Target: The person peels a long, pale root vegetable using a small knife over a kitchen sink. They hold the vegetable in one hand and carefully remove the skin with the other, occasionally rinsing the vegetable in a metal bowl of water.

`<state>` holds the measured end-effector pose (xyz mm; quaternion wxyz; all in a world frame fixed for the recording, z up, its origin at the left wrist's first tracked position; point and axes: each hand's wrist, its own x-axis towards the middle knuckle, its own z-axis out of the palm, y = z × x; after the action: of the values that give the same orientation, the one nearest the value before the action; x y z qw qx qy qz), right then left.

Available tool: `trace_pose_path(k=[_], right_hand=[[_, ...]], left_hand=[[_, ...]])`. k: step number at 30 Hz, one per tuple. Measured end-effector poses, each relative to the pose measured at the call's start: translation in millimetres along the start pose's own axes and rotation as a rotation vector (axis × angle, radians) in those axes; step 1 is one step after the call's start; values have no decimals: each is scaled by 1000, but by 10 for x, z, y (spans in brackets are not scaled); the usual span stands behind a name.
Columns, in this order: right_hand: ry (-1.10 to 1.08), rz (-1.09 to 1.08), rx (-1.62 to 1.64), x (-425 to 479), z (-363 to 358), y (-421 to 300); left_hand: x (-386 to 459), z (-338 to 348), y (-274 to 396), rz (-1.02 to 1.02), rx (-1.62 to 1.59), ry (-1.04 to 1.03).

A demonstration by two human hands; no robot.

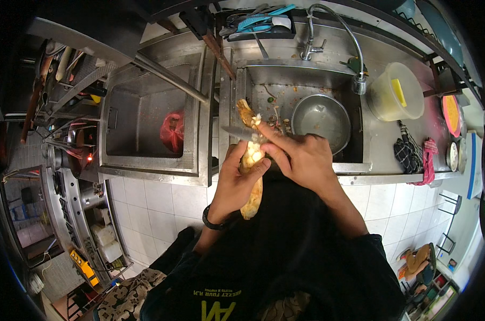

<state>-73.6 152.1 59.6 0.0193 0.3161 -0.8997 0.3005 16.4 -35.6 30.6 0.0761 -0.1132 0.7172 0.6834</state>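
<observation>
My left hand (240,176) grips a long, knobbly, pale-brown rhizome (251,200), which looks like galangal or ginger. Its upper part shows cream-coloured flesh where the skin is off, and the top end (245,108) is still brown. In my right hand (306,156) is a knife (239,132); its blade crosses the rhizome with the tip toward the left, and the handle is hidden by the hand. My right index finger and thumb are close to the peeled flesh. The rhizome is held over the front edge of the steel sink (306,72).
Within the sink are a metal bowl (322,120) and scattered scraps. A red plastic bag (173,132) lies in the left basin (134,116). Behind stand a spring-neck faucet (312,50) and a utensil tray (262,36). To the right are a plastic tub (387,96), cloths (407,152) and, farther off, a person (421,261).
</observation>
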Motion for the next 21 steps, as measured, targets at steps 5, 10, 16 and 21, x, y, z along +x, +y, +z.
trace_pose_path(k=[5, 10, 16, 21], right_hand=[[116, 80, 172, 73, 206, 238], [-10, 57, 434, 12, -14, 261], [-243, 80, 111, -40, -127, 108], [-146, 48, 100, -32, -61, 117]], left_hand=[[9, 109, 133, 24, -102, -21], [22, 60, 182, -19, -249, -60], [8, 70, 209, -7, -312, -76], [7, 65, 172, 24, -263, -48]])
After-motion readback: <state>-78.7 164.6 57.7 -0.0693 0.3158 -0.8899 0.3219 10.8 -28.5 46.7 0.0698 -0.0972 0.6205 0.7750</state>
